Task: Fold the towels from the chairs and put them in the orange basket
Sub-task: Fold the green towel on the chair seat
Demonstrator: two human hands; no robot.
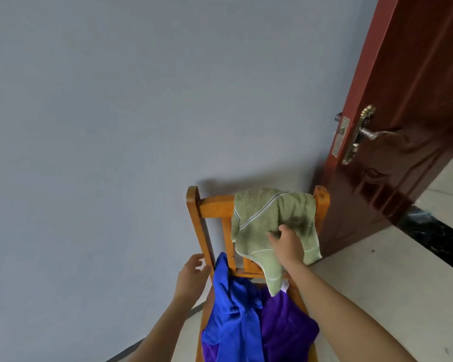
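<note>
A wooden chair (196, 210) stands against the wall. An olive green towel (256, 218) hangs over its top rail on the right side. My right hand (287, 242) rests on that towel with fingers curled into the cloth. A blue towel (233, 309) lies crumpled on the seat, partly over a purple towel (285, 327). My left hand (192, 273) hovers by the chair's left post, fingers apart and holding nothing. No orange basket is in view.
A grey-blue wall (115, 113) fills the left and centre. A dark red door (416, 100) with a brass handle (369, 133) stands ajar at the right, close to the chair. Pale floor tiles (390, 270) and a black threshold strip (434, 233) lie beyond.
</note>
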